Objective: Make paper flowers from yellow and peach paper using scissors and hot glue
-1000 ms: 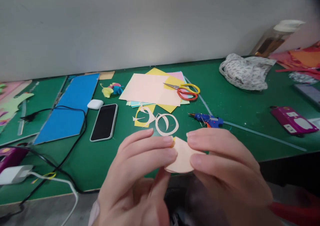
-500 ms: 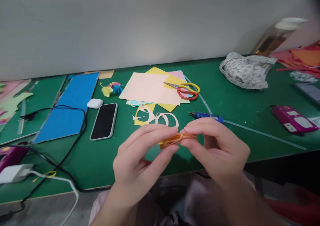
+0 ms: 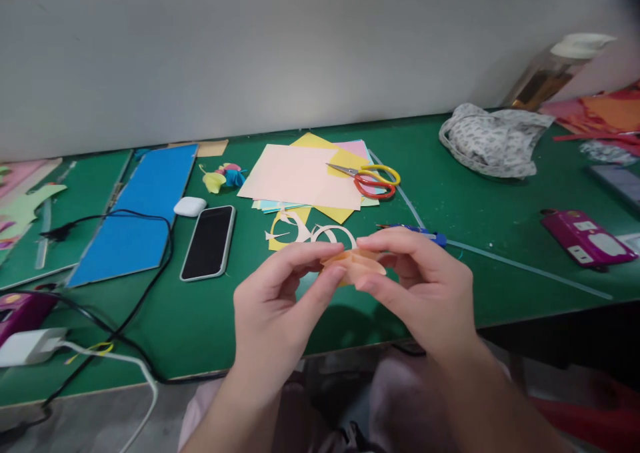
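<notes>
Between my two hands is a small folded piece of orange paper (image 3: 357,265), held above the front of the table. The thumb and fingers of my left hand (image 3: 285,299) pinch its left side. My right hand (image 3: 425,286) pinches the right side. Parts of the paper are hidden behind my fingertips. Just beyond lie ring-shaped paper offcuts (image 3: 345,234) and a blue glue gun (image 3: 430,235), which my right hand partly covers. Scissors (image 3: 370,176) with yellow and red handles rest on a stack of coloured paper sheets (image 3: 295,173).
To the left are a phone (image 3: 209,243), a white earphone case (image 3: 190,206), a blue board (image 3: 145,206), small paper flowers (image 3: 220,179) and loose cables (image 3: 145,299). A patterned cloth (image 3: 493,143), a purple device (image 3: 587,238) and a bottle (image 3: 555,73) are at the right.
The orange paper has been turned and spread, showing more of its folded layers. My right hand has shifted slightly left and up, and the left fingers have changed their hold.
</notes>
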The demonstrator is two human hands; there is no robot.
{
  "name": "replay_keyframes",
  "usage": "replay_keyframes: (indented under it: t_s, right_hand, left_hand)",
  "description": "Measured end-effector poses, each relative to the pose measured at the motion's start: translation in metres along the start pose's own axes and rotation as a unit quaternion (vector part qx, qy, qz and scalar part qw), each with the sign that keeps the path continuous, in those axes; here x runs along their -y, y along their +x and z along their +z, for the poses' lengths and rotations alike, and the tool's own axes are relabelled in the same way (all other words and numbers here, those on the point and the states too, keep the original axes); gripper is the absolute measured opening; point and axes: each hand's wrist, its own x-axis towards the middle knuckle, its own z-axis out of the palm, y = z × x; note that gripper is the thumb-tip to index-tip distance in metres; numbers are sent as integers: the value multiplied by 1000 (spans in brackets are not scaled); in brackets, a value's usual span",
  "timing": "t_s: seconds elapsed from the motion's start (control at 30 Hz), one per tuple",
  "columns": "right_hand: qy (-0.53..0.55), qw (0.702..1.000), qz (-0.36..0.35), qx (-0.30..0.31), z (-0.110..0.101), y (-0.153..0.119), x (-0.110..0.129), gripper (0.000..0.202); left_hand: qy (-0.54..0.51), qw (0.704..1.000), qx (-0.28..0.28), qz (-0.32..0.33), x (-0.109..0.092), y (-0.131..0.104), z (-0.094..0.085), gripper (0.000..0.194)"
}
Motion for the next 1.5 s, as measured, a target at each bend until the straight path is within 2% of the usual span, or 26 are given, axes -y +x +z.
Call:
replay_keyframes:
  t_s: [0.2, 0.37, 0.47, 0.77, 0.9, 1.0, 1.17, 1.33, 1.5]
  right_hand:
    - [7, 999, 35, -28, 2, -1, -1, 22]
    - [5, 998, 56, -43, 1, 1, -3, 20]
    - [15, 997, 66, -44, 1, 3, -5, 17]
    - [50, 991, 124, -3, 0, 6, -12, 13]
    - [89, 980, 172, 37, -1, 9, -17, 27]
    - [92, 978, 183, 47, -1, 10, -21, 38]
    - [104, 973, 202, 47, 0, 12, -26, 32]
    - [144, 964, 221, 34, 1, 14, -29, 25]
    - [165, 958, 228, 49, 1, 14, -32, 35]
  left_hand:
    - [37, 999, -17, 16, -3, 1, 3, 12]
    - [47, 997, 53, 36, 3, 1, -4, 32]
    - [23, 997, 66, 29, 7, 2, -5, 37]
    - [-90, 989, 73, -90, 16, 8, 1, 21]
    - [-165, 971, 69, -159, 25, 13, 3, 15]
    - [-192, 962, 52, -189, 29, 15, 5, 15]
    - [-176, 968, 53, -173, 29, 14, 7, 15]
    - [-141, 973, 80, -163, 27, 14, 7, 18]
    - [-119, 981, 55, -143, 29, 15, 8, 17]
